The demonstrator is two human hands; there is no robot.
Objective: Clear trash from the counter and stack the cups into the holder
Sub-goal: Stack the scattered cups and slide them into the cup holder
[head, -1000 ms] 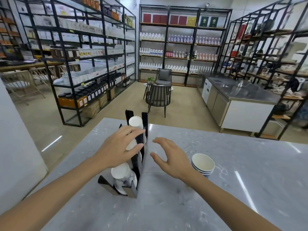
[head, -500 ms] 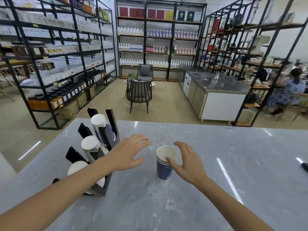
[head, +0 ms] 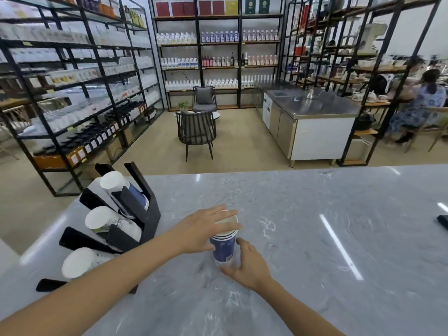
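Note:
A stack of blue paper cups [head: 223,249] stands upright on the grey marble counter [head: 315,238]. My left hand [head: 206,229] lies over its mouth with straight fingers, thumb against the cup's left side. My right hand [head: 249,263] curls round the lower part of the stack from the near right, thumb at the base. To the left stands the black cup holder [head: 143,214]. It has three slanted slots, each holding a stack of cups with white bottoms facing me: back [head: 112,181], middle [head: 97,218], front [head: 77,261].
A dark flat object [head: 443,220] lies at the counter's right edge. The counter's far edge runs across the view, its left edge just beyond the holder. Past it are black shelving racks, a chair [head: 196,132], a steel cabinet [head: 312,122] and a seated person [head: 417,105].
My view turned right, away from the holder. My left hand left the holder and came over the blue cups. My right hand reached them and curled round the lower part.

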